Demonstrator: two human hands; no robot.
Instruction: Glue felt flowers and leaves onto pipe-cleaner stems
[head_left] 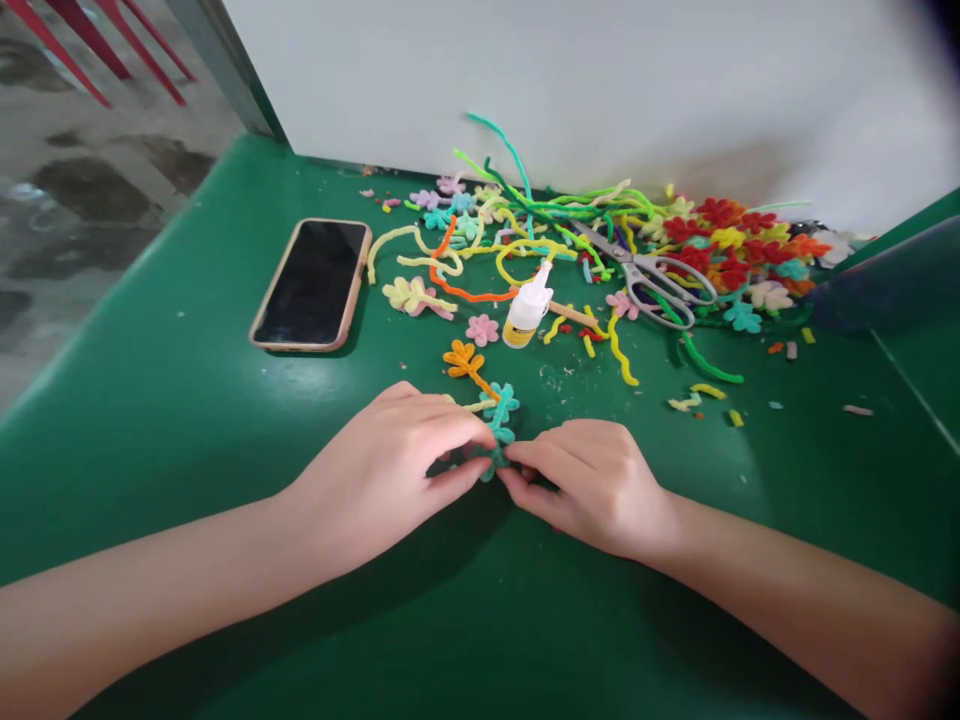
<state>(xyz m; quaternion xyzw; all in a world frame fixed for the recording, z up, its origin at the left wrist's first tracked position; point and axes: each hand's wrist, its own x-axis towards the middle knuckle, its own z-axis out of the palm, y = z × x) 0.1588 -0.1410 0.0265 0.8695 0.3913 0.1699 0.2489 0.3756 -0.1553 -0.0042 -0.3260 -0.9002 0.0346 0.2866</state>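
Between my two hands is a teal pipe cleaner flower point(496, 460), partly covered by fingertips. My left hand point(409, 445) pinches it from the left with thumb and forefinger. From the right, my right hand point(589, 480) grips its edge, the other fingers curled in. Just beyond the fingertips lies another teal flower point(501, 402), close against the held one; whether they are joined I cannot tell. An orange pipe cleaner flower point(464, 359) on a stem reaches up to the teal ones. A pink flower point(482, 330) and a small white glue bottle point(529, 308) are a little farther off.
A phone point(315, 285) lies on the green table point(187, 420) at left. Grey-handled scissors point(660, 285) rest by a heap of red and orange flowers point(727, 245). Loose pipe cleaners point(555, 205) lie along the white wall point(570, 80). Red chair legs point(97, 45) stand at far left.
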